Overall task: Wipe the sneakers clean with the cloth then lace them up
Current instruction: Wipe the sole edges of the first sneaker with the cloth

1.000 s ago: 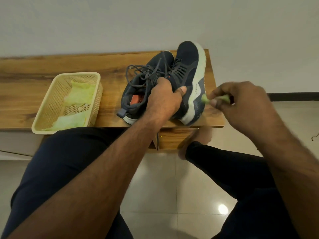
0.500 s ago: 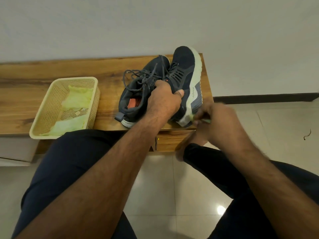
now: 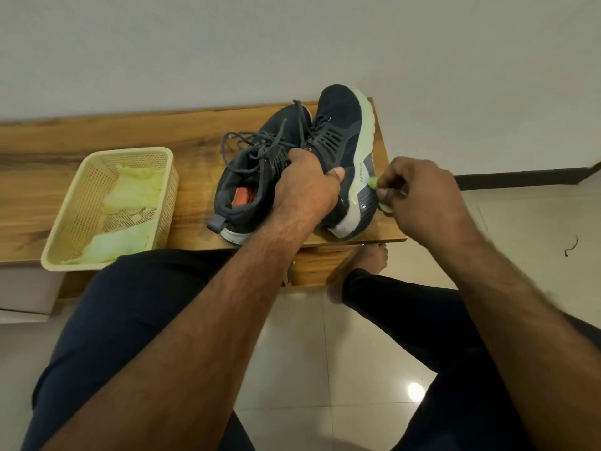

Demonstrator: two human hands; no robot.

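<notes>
Stage: wiping in progress, judging by the cloth against the sole; lacing not yet begun.
Left hand (image 3: 307,187): gripping the right-hand sneaker (image 3: 344,151) at its collar, thumb pressing the side, tilting it onto its inner edge.
Right hand (image 3: 419,196): curling closed round a small green cloth (image 3: 374,183), pressing it to the pale midsole near the heel.
Other sneaker (image 3: 250,187): sitting just beside the first, touching it, laces (image 3: 260,138) lying loose and untied.
Remaining: apparently finishing the wipe on both shoes, then lacing both.
Surface: resting on a wooden bench (image 3: 97,138), both shoes near its right end.
Basket (image 3: 81,222): sitting at the bench's left, holding more pale green cloths.
Room: showing a plain white wall, glossy tiled floor, dark skirting.
</notes>
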